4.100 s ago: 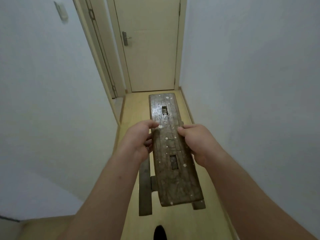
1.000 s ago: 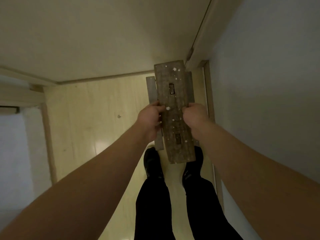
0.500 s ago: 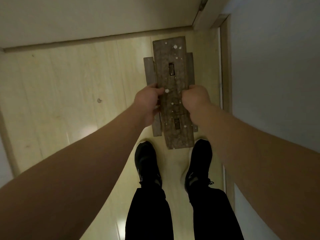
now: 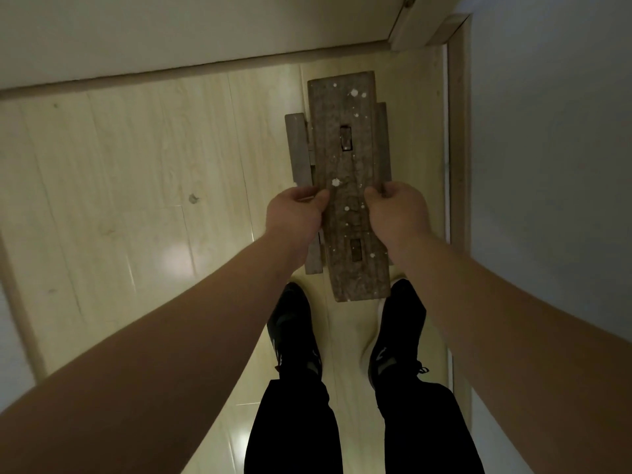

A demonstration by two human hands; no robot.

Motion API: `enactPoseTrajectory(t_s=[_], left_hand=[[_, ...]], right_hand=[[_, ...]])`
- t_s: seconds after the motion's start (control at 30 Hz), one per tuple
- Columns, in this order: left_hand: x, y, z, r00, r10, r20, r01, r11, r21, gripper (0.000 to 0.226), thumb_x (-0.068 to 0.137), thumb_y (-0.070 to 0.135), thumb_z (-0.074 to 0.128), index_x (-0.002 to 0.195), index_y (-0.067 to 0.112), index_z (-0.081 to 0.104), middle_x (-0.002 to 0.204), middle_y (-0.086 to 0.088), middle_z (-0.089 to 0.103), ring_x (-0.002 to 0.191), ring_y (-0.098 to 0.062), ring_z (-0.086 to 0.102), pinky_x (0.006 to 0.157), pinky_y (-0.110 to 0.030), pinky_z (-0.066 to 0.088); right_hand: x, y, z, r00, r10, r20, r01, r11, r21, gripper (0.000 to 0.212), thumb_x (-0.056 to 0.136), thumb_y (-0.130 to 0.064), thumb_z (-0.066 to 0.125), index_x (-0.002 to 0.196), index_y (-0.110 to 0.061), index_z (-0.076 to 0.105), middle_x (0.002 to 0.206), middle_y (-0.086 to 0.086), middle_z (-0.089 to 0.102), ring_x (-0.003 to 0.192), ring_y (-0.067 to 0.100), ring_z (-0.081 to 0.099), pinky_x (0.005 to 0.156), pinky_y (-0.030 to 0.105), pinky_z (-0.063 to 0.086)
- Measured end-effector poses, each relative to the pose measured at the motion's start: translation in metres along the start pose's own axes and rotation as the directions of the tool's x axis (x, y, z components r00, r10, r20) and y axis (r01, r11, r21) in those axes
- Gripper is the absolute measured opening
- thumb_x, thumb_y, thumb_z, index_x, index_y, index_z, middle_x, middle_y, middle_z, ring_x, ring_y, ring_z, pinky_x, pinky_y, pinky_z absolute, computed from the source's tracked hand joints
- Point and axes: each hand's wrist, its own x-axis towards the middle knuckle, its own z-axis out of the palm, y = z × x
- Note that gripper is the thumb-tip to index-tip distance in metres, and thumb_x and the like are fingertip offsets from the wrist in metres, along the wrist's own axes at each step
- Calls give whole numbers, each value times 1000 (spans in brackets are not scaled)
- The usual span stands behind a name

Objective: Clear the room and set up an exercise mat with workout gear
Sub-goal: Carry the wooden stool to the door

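1. Step in hand: I'm reading this as the clearing part of the task. The person is holding a wooden stool (image 4: 345, 159) low over the floor (image 4: 136, 165), likely parking it out of the room.
2. Left hand (image 4: 295, 210) is gripping the stool's long edge at 9 o'clock, with the thumb lying on top and the fingers curling under.
3. Right hand (image 4: 396, 208) is gripping the opposite long edge at 3 o'clock in the same way. Both hands are sitting near the middle of the seat.
4. The stool is running 12 to 6 o'clock. Its far end is pointing at a pale door or wall panel (image 4: 171, 29) at 12. Its near end is hanging between the toes of the left shoe (image 4: 295, 333) and the right shoe (image 4: 398, 333).
5. The skirting board (image 4: 456, 165) and grey wall (image 4: 547, 165) are lying just beside the stool at 3 o'clock.
6. I cannot tell whether the stool's legs are touching the floor; the seat is hiding them.
7. Next move, as a judgement: lower it level until all the legs are bearing, keeping it off the skirting board, then let go with both hands together.
8. No mat or workout gear is showing here, so the setup part is looking not yet begun.
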Motion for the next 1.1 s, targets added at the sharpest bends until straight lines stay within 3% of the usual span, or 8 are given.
enactPoseTrajectory(t_s=[0.1, 0.27, 0.37, 0.63, 0.73, 0.87, 0.97, 1.1], left_hand=[[0, -5, 1, 998, 62, -12, -61, 996, 68, 28, 90, 24, 73, 116, 14, 68, 104, 1, 72, 98, -17, 70, 90, -40, 59], [6, -7, 10, 994, 84, -64, -83, 996, 18, 16, 86, 19, 77, 101, 18, 71, 95, 0, 74, 91, -17, 72, 84, -41, 61], [12, 1, 22, 990, 110, -85, -110, 994, 5, 21, 87, 20, 77, 106, 14, 71, 94, 0, 74, 90, -17, 72, 83, -41, 61], [31, 43, 39, 975, 201, -99, -201, 980, 18, 17, 87, 22, 77, 102, 18, 70, 93, 2, 72, 90, -15, 70, 85, -40, 60], [35, 56, 41, 970, 224, -99, -223, 975, 20, 15, 88, 22, 76, 101, 20, 68, 93, 3, 71, 89, -14, 70, 80, -37, 61], [42, 68, 40, 966, 234, -108, -233, 972, 25, 17, 90, 22, 74, 106, 17, 68, 93, 2, 71, 87, -14, 70, 75, -35, 62], [45, 74, 41, 964, 238, -118, -236, 971, 33, 22, 90, 22, 74, 109, 14, 69, 96, 1, 72, 89, -15, 71, 80, -39, 62], [45, 78, 41, 962, 244, -120, -239, 970, 53, 28, 91, 23, 73, 116, 12, 69, 97, 2, 72, 90, -14, 70, 82, -38, 61]], right_hand=[[-5, 12, -2, 1000, -30, 0, 30, 999, -22, 22, 101, -31, 56, 110, -16, 69, 99, -2, 65, 96, 16, 61, 82, 25, 46], [-4, 19, -3, 1000, -23, -3, 23, 1000, 9, 28, 102, -26, 56, 120, -8, 68, 102, 0, 63, 98, 17, 60, 88, 27, 48], [5, 11, -9, 1000, 8, -22, -6, 996, 87, 30, 103, -23, 55, 126, -7, 65, 99, -2, 59, 95, 14, 55, 88, 26, 46], [38, -24, -23, 998, -41, -47, 45, 995, 88, 29, 104, -23, 53, 123, -5, 67, 112, 9, 67, 93, 16, 57, 89, 28, 49], [49, -36, -26, 997, -66, -31, 68, 996, 55, 31, 104, -25, 51, 125, -7, 66, 114, 4, 66, 100, 18, 60, 87, 28, 51], [56, -47, -26, 996, -89, -8, 89, 996, 31, 31, 103, -28, 52, 122, -11, 70, 119, 8, 69, 108, 24, 64, 97, 39, 54], [59, -54, -26, 994, -103, -22, 104, 994, 26, 30, 103, -27, 53, 123, -10, 69, 121, 9, 68, 111, 23, 63, 97, 34, 52], [60, -59, -27, 994, -103, -44, 103, 995, 15, 32, 104, -23, 52, 126, -4, 65, 127, 12, 65, 113, 21, 59, 87, 23, 41]])
